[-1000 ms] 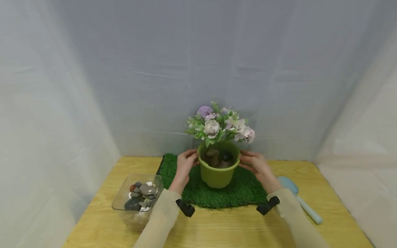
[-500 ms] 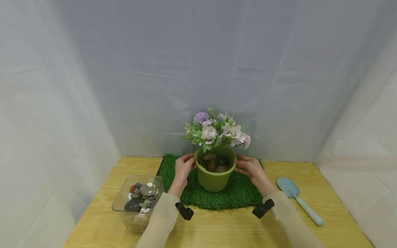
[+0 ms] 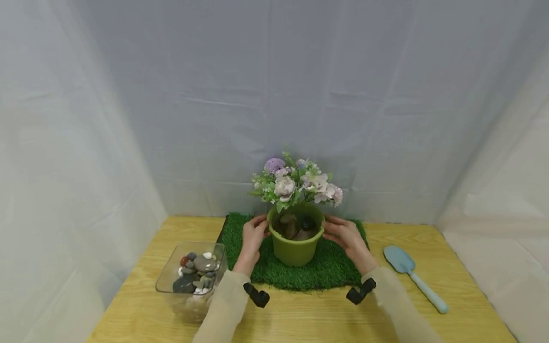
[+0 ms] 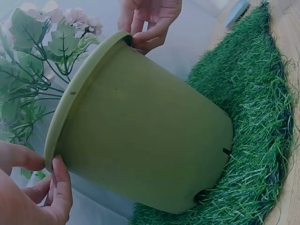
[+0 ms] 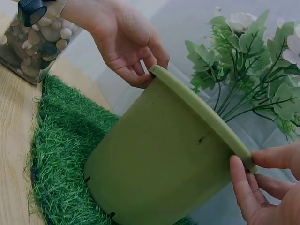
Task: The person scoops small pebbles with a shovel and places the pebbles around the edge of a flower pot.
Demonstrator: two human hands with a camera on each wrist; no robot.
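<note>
A green flower pot [image 3: 296, 251] stands on a mat of artificial grass [image 3: 319, 276]. Stones [image 3: 288, 227] lie inside it, and a bunch of pink, white and purple flowers [image 3: 285, 187] rises from it. On the pot's left side my left hand [image 3: 253, 238] pinches the rim between thumb and fingers, as the left wrist view shows up close. My right hand [image 3: 345, 237] grips the rim on the opposite side, thumb and fingertips on either side of the lip in the right wrist view [image 5: 269, 185]. The pot's base sits in the grass blades.
A clear plastic container [image 3: 165, 281] full of pebbles stands at the left on the wooden table [image 3: 309, 314]. To the right lies a light blue trowel [image 3: 416, 278]. White cloth [image 3: 300, 95] hangs behind the table and along both sides.
Both hands have shifted the pot a little left and nearer to me, with the flowers moving along. The right sleeve has come away from the trowel, which now shows whole.
</note>
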